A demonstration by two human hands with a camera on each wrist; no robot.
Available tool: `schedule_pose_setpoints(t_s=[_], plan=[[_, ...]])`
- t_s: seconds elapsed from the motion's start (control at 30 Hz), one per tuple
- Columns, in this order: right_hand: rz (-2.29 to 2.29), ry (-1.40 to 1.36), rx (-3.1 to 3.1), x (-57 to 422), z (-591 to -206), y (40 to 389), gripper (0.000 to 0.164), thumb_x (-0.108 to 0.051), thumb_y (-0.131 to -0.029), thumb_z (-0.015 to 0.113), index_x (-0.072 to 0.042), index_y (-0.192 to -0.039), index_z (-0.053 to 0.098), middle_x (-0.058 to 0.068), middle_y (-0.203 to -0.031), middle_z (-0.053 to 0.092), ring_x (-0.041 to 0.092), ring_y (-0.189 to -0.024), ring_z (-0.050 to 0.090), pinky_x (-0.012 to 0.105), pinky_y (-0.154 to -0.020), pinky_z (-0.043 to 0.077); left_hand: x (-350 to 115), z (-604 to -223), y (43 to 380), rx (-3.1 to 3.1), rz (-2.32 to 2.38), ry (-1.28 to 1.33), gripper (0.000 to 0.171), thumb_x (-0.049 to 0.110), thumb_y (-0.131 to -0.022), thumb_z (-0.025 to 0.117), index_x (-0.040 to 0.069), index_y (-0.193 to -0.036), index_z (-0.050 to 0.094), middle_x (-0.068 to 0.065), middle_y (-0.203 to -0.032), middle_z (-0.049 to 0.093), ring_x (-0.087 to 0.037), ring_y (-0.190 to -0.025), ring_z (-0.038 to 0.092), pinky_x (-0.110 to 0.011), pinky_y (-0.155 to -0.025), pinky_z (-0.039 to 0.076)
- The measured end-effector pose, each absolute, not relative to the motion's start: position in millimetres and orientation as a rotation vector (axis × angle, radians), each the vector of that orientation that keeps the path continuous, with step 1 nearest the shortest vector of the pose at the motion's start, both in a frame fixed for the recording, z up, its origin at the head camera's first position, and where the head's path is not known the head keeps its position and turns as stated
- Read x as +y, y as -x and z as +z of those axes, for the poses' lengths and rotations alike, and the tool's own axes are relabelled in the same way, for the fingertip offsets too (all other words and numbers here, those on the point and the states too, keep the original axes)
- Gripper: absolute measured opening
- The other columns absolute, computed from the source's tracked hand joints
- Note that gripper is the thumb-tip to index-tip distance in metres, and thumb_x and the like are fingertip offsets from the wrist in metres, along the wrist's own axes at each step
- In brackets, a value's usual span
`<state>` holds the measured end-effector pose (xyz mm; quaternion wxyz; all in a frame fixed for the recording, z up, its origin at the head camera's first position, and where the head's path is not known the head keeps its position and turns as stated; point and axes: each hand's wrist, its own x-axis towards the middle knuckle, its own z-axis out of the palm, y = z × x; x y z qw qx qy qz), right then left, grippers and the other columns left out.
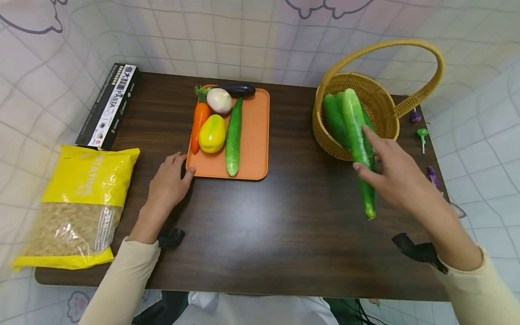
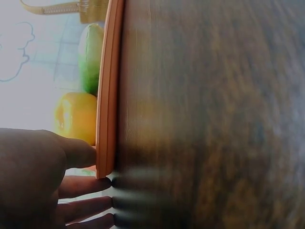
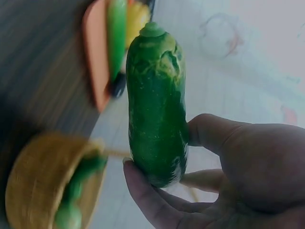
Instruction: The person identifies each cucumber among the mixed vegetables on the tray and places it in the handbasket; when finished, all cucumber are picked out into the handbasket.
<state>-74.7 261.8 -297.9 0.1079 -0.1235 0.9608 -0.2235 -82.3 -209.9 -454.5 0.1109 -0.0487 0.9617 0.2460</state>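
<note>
Cucumber [image 1: 359, 135]: far right, its far end over the basket [image 1: 387, 113], its near end over the table [image 1: 276, 234].
Right hand [image 1: 387, 167]: thumb and fingers curve round the cucumber's sides, gripping it.
Right forearm [image 1: 451, 230]: reaches in from near right.
Left hand [image 1: 168, 180]: fingers loosely extended, thumb touching the tray's [image 1: 255, 140] near left corner; nothing lifted.
</note>
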Motion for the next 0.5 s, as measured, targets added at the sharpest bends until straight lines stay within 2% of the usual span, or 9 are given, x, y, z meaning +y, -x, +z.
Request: schedule_pose_setpoints(t_s=[0.17, 0.3, 0.4, 0.5], plan=[[-0.506, 0.366, 2.811, 301.2, -291.4, 115.8, 0.081, -0.027, -0.102, 0.056, -0.008, -0.161, 0.004, 0.042, -0.135, 0.038, 0.052, -0.113, 0.046, 0.068, -0.088, 0.039, -210.6, -453.0, 81.9, 2.817, 0.733, 0.144, 0.061, 0.038, -0.105, 0.05, 0.003, -0.153, 0.037, -0.022, -0.159, 0.026, -0.044, -0.141, 0.028, -0.071, -0.104, 0.03], [-0.312, 0.406, 2.74, 323.7, -289.6, 156.3, 0.08, -0.025, -0.103, 0.055, 0.005, -0.157, 0.004, 0.044, -0.121, 0.048, 0.053, -0.106, 0.052, 0.067, -0.088, 0.041, -211.3, -452.9, 82.5, 2.812, 0.735, 0.14, 0.062, 0.039, -0.105, 0.05, 0.003, -0.153, 0.036, -0.021, -0.159, 0.025, -0.044, -0.142, 0.028, -0.07, -0.105, 0.03], [-0.189, 0.448, 2.643, 333.5, -290.0, 182.6, 0.079, -0.026, -0.104, 0.053, 0.011, -0.154, 0.004, 0.045, -0.124, 0.048, 0.054, -0.107, 0.053, 0.066, -0.09, 0.041, -212.1, -453.5, 82.2, 2.812, 0.736, 0.138, 0.062, 0.038, -0.105, 0.05, 0.003, -0.153, 0.036, -0.021, -0.159, 0.025, -0.044, -0.142, 0.028, -0.069, -0.106, 0.03], [-0.115, 0.463, 2.527, 338.9, -293.9, 205.5, 0.079, -0.03, -0.106, 0.05, 0.011, -0.154, 0.004, 0.048, -0.139, 0.033, 0.06, -0.122, 0.041, 0.069, -0.097, 0.035, -212.2, -454.1, 81.6, 2.816, 0.739, 0.135, 0.061, 0.038, -0.105, 0.05, 0.003, -0.153, 0.036, -0.021, -0.159, 0.025, -0.043, -0.142, 0.028, -0.069, -0.106, 0.029]])
